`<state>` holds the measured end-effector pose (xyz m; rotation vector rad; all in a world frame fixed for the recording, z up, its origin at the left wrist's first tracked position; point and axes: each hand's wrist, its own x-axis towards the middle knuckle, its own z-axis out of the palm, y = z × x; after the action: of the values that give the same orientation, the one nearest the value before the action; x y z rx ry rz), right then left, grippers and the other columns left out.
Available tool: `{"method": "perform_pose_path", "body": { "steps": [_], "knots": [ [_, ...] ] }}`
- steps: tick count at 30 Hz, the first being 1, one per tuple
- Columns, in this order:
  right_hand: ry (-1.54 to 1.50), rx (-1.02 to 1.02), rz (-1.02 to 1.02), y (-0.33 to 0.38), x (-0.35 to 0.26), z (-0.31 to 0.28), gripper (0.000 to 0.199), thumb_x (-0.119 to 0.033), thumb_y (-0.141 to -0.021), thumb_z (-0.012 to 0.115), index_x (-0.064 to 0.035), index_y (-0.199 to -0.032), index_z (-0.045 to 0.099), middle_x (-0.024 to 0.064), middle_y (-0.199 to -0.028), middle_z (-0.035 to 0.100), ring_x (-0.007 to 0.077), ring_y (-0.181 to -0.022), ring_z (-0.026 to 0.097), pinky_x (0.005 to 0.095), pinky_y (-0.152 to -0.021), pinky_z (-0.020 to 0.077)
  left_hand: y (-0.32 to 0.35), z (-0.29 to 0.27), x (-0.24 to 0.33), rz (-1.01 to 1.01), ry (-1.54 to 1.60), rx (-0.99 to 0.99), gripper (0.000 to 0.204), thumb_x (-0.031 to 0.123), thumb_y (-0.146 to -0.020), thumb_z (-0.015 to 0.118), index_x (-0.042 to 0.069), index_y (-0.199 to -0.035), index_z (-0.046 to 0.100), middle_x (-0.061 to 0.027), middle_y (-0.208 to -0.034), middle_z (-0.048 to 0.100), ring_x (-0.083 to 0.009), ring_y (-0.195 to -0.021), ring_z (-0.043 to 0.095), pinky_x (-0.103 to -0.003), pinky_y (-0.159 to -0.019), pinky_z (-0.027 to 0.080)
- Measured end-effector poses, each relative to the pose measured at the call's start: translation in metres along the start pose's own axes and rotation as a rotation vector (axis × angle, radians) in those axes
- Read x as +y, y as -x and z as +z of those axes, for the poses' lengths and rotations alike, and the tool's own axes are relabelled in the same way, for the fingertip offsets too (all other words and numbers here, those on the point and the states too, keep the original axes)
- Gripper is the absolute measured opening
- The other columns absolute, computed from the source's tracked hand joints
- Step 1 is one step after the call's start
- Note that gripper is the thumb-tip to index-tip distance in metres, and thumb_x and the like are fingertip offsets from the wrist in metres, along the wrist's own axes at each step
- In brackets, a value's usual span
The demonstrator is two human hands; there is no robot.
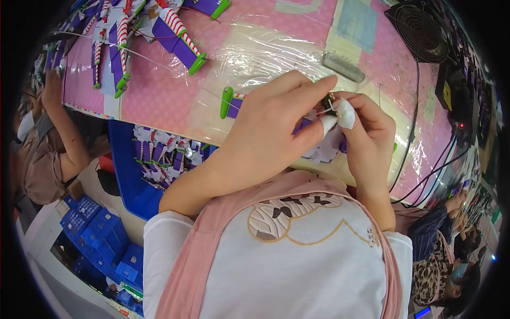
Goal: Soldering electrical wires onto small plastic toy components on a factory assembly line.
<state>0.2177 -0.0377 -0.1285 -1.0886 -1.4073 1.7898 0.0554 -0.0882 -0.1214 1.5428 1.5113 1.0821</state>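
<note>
Both of my hands meet over the bench, fingers pinched together around a small dark part with thin wires (pixel 329 104). My left hand (pixel 279 119) reaches across from the left, with a white finger cover on its thumb. My right hand (pixel 370 133) grips from the other side, and a white cover wraps one of its fingertips. Beneath them lies a toy wing piece, whose green tip (pixel 227 102) sticks out left of my left hand. Its purple and white middle (pixel 321 148) shows below my fingers, partly hidden. Exactly where the wires attach is too small to tell.
More purple, green and striped wing pieces (pixel 178 37) lie at the far left. A grey metal bar (pixel 343 66) rests beyond my hands. At right stand a black fan (pixel 419 32) and cables (pixel 417 106). A blue bin (pixel 125 181) of wing pieces sits below the bench edge; co-workers flank both sides.
</note>
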Motion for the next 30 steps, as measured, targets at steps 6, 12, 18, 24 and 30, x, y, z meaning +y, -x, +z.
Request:
{"method": "perform_pose_path", "body": {
  "steps": [6, 12, 18, 24, 30],
  "knots": [
    [0.074, 0.036, 0.017, 0.000, 0.000, 0.003, 0.018, -0.011, -0.090, 0.059, 0.0035, -0.099, 0.064, 0.0034, -0.085, 0.065, 0.0081, -0.074, 0.057, 0.0215, -0.067, 0.0466, 0.001, 0.004, -0.006, 0.034, 0.021, 0.052, 0.052, -0.004, -0.074, 0.060, 0.005, -0.125, 0.056, -0.0036, -0.084, 0.056, -0.0065, -0.056, 0.044, -0.021, -0.050, 0.037],
    [0.038, 0.011, 0.000, -0.002, 0.002, 0.004, 0.016, -0.008, -0.089, 0.059, 0.0045, -0.098, 0.063, 0.0063, -0.095, 0.062, 0.0098, -0.078, 0.058, 0.0223, -0.068, 0.0471, 0.001, 0.002, -0.013, -0.051, 0.099, 0.076, 0.042, -0.002, -0.079, 0.059, 0.003, -0.120, 0.058, -0.0024, -0.085, 0.056, -0.0042, -0.060, 0.046, -0.019, -0.051, 0.037],
    [-0.023, 0.007, -0.058, -0.003, 0.009, 0.002, 0.016, -0.006, -0.089, 0.057, 0.0059, -0.099, 0.063, 0.0109, -0.109, 0.059, 0.0124, -0.080, 0.059, 0.0234, -0.068, 0.0478, 0.000, -0.002, -0.006, -0.273, 0.198, 0.135, 0.019, -0.003, -0.080, 0.060, -0.001, -0.099, 0.062, 0.0011, -0.075, 0.054, -0.0012, -0.059, 0.044, -0.017, -0.050, 0.034],
    [-0.379, 0.044, 0.084, 0.005, 0.003, 0.000, 0.017, -0.009, -0.089, 0.059, 0.0043, -0.098, 0.064, 0.0118, -0.088, 0.066, 0.0102, -0.069, 0.058, 0.0202, -0.058, 0.0446, 0.003, 0.002, -0.007, -0.232, 0.148, 0.220, 0.017, -0.005, -0.081, 0.060, -0.001, -0.097, 0.060, 0.0033, -0.071, 0.053, 0.0004, -0.054, 0.041, -0.016, -0.049, 0.032],
    [-0.080, 0.114, 0.181, 0.009, -0.004, 0.006, 0.018, -0.010, -0.086, 0.065, 0.0035, -0.097, 0.064, 0.0072, -0.076, 0.066, 0.0070, -0.060, 0.056, 0.0184, -0.052, 0.0420, 0.006, 0.005, -0.002, -0.285, 0.255, 0.198, 0.017, -0.005, -0.081, 0.059, -0.002, -0.097, 0.058, 0.0005, -0.078, 0.058, 0.0009, -0.059, 0.046, -0.014, -0.050, 0.035]
  ]
}}
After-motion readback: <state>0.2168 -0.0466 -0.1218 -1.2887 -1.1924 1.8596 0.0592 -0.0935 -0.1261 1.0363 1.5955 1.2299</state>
